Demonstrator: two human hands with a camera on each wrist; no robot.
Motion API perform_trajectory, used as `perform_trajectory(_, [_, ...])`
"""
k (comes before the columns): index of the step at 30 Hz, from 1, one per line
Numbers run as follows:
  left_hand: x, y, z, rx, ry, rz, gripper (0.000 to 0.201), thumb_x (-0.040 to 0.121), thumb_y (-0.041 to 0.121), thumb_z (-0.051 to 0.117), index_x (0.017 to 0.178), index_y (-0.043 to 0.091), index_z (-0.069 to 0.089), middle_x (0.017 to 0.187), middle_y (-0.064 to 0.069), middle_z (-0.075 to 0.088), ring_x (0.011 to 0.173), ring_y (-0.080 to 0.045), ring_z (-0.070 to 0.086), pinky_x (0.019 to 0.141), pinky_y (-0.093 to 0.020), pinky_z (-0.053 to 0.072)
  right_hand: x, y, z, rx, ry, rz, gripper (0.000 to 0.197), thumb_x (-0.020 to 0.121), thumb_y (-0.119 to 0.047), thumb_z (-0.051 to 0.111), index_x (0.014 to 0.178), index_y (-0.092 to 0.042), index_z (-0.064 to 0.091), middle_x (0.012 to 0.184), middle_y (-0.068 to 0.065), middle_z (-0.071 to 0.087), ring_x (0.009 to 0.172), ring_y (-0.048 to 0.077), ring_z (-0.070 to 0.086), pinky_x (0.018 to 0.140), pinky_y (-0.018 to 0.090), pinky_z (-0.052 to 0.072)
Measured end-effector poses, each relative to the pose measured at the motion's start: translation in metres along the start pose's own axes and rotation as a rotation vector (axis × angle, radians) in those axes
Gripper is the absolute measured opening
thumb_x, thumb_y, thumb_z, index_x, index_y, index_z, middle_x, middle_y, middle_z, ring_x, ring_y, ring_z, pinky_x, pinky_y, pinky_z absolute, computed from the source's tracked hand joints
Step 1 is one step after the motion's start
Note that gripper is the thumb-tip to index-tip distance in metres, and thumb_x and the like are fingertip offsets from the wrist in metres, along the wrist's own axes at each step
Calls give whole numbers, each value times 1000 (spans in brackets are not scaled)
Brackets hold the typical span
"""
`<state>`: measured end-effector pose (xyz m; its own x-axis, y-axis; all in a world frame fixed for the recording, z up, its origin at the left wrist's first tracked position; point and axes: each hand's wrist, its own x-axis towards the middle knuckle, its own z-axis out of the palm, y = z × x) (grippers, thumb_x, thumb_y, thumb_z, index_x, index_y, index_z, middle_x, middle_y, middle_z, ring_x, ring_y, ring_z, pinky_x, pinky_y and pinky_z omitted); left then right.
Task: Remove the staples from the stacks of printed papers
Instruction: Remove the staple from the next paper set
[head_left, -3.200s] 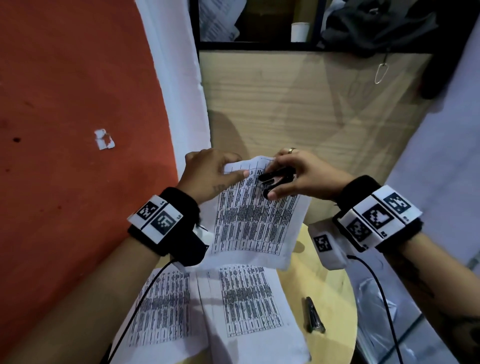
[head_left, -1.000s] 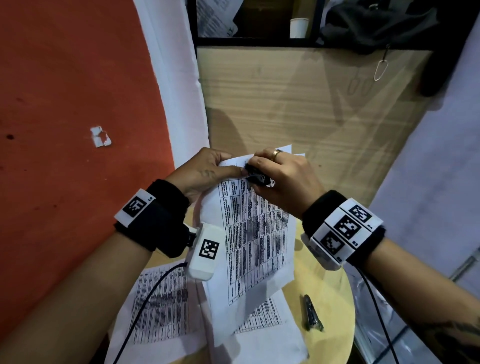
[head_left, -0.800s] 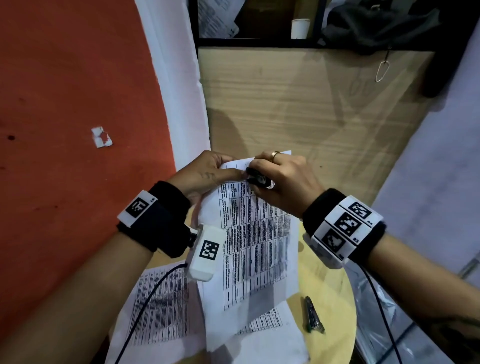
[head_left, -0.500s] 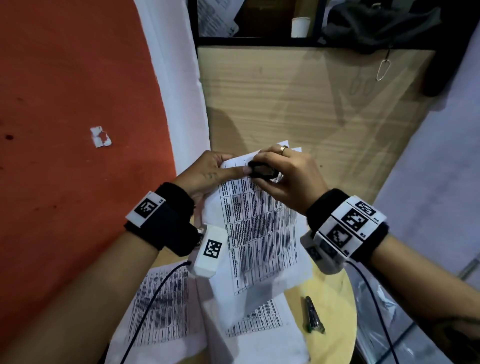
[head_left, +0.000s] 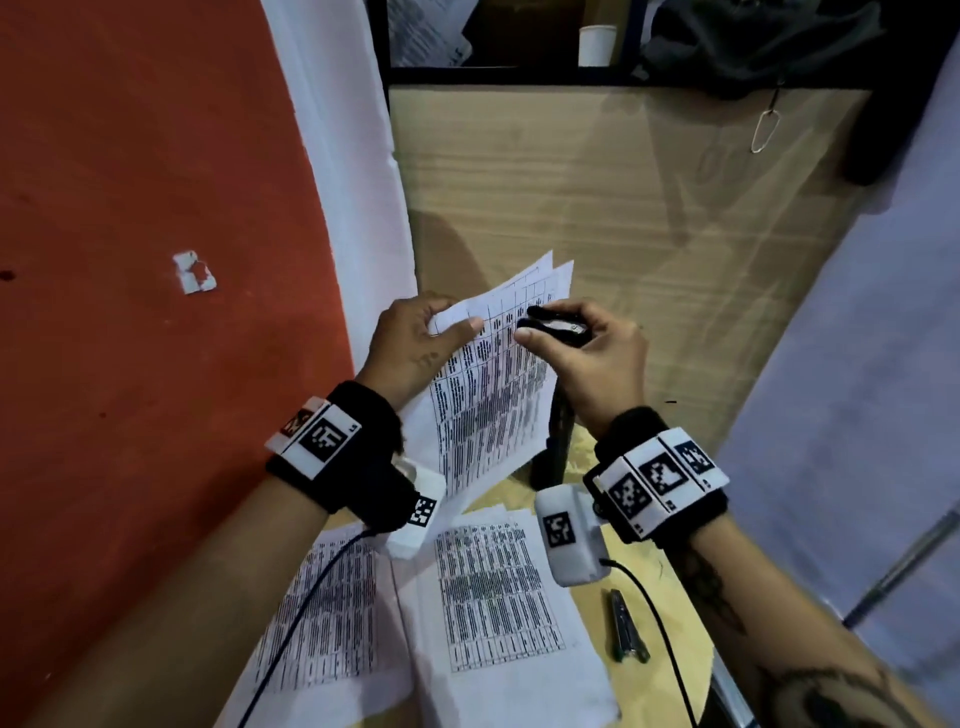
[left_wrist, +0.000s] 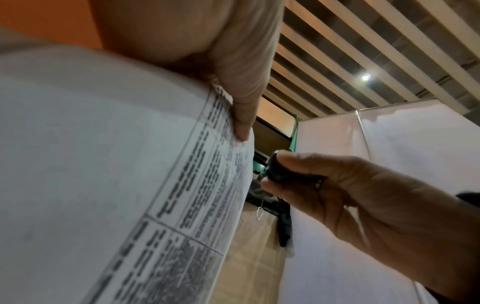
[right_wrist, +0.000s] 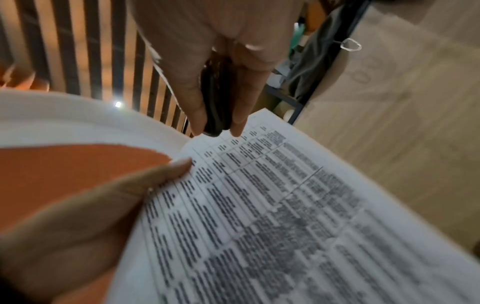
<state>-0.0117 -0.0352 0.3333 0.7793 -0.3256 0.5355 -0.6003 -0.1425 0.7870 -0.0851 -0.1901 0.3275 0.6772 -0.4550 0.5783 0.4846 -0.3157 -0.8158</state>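
My left hand pinches the top left corner of a stack of printed papers, held up above the table; its thumb lies on the front sheet. The sheets fan apart at the top right corner. My right hand grips a black staple remover between thumb and fingers, just right of the stack's top edge and a little off the paper. The black staple remover points down at the page. In the left wrist view the black staple remover sits beside the sheet's edge. No staple is visible.
Two more printed stacks lie on the round yellow table. A small dark metal tool lies near the table's right edge. A wooden panel stands behind, an orange wall at the left.
My right hand with the staple remover has pulled back to the right off the top of the stack. The top sheets have come apart and fan out at the corner.
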Motion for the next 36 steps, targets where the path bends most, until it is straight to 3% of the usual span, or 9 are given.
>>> perform_trajectory(4, [2,-2,-1,69,3,23,15,69,57,64,71,43,67,77,4,68,75,-22,64,77,-45,51,-7,14,0,-306,-63,23,18,67,-12,81,81,-17,70,76,-4,68,62,-9,60,66,7,46])
perform_trajectory(6, [5,-4,-2,95,-8,25,18,65,63,64,73,47,67,80,-6,71,78,-33,66,78,-51,52,-11,20,-3,-512,-105,9,17,69,-16,79,84,-13,72,79,-1,69,69,5,63,69,15,48])
perform_trajectory(11, [7,-6,-2,104,-26,26,30,57,62,69,72,37,71,80,5,74,81,-23,69,79,-48,53,-12,38,-6,-823,-281,-57,34,69,-27,78,98,-13,69,95,6,67,88,23,61,76,29,46])
perform_trajectory(18, [12,-17,-3,128,-124,26,36,55,54,75,80,28,73,78,7,72,80,-19,68,81,-45,52,4,15,-9,-664,-371,-202,41,60,-12,83,98,-7,68,126,10,48,102,14,51,82,12,34])
perform_trajectory(21, [12,-17,-2,133,-174,19,23,55,46,78,69,28,72,70,19,68,72,-1,61,73,-32,46,11,5,-9,-582,-481,-217,40,55,-8,85,91,-6,68,143,9,34,111,3,40,81,4,35])
perform_trajectory(23, [13,-15,-3,131,-184,34,14,58,39,78,66,33,69,66,26,64,66,8,55,69,-26,42,16,2,-9,-548,-526,-188,40,52,-7,87,88,-8,69,139,8,39,116,7,42,88,11,41])
perform_trajectory(26, [12,-14,-5,148,-208,71,19,61,31,84,67,26,67,62,25,61,62,9,52,65,-25,38,21,-3,-9,-571,-589,-148,44,50,-11,89,90,-11,70,114,7,52,105,21,53,91,38,47])
perform_trajectory(31, [12,-10,-10,148,-242,77,21,65,26,84,64,35,65,61,23,60,61,5,51,63,-24,38,25,-13,-12,-616,-711,-157,42,51,-10,89,88,-14,70,121,2,45,112,16,49,91,27,43])
perform_trajectory(36, [10,-6,-15,165,-260,62,25,56,45,84,66,27,70,64,11,66,64,-9,59,66,-31,45,26,-23,-14,-687,-739,-152,44,51,-14,89,91,-9,71,93,3,61,87,19,60,79,33,49])
